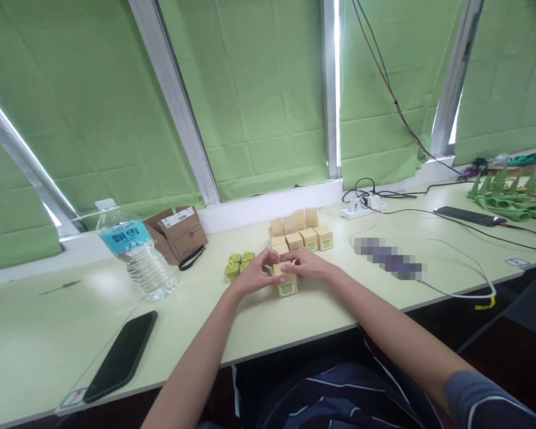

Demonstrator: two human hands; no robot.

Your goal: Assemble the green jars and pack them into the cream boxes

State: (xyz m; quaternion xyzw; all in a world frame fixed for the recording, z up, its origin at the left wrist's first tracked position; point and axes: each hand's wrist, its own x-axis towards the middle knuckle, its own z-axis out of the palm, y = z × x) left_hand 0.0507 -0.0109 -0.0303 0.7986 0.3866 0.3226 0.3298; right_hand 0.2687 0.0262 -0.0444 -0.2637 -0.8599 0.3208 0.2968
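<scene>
A small tan cardboard box with a green label stands on the table in front of me. My left hand grips its left side and top, fingers curled round the upper edge. From the other side my right hand holds the same box, thumb resting on its top. Right behind it are several like boxes in rows, the back ones with raised flaps. Small jars with green lids stand grouped just left of my left hand. What the held box contains is hidden.
A large water bottle and an opened brown carton stand at the left. A black phone lies near the front edge. To the right are a power strip, cables, a second phone and green cone-shaped pieces.
</scene>
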